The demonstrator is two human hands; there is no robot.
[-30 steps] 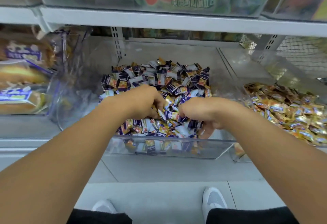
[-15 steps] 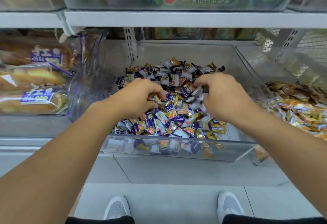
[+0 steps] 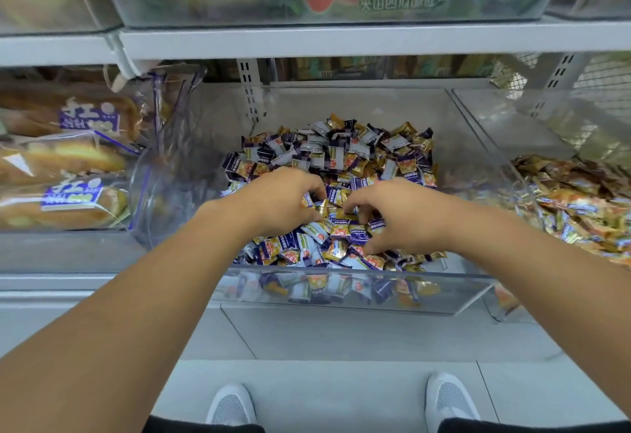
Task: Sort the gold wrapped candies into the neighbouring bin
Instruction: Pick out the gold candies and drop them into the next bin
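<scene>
A clear middle bin (image 3: 358,101) holds a pile of mixed candies (image 3: 341,156), purple-and-white wrappers with gold ones among them. Both my hands are down in the front of this pile. My left hand (image 3: 276,200) is curled, thumb and fingers pinched on a gold candy (image 3: 321,209) at its tips. My right hand (image 3: 399,214) rests claw-like on the pile, fingers apart, with nothing clearly held. The neighbouring clear bin (image 3: 505,125) on the right holds a heap of gold wrapped candies (image 3: 580,200).
Bagged bread loaves (image 3: 61,159) fill the compartment to the left, behind a clear divider (image 3: 170,173). A grey shelf edge (image 3: 341,39) with more packaged goods runs overhead. My shoes (image 3: 232,405) stand on the grey tiled floor below.
My right hand has come down and left from the back of the pile toward my left hand. The left hand stays in place, fingers still working in the candies.
</scene>
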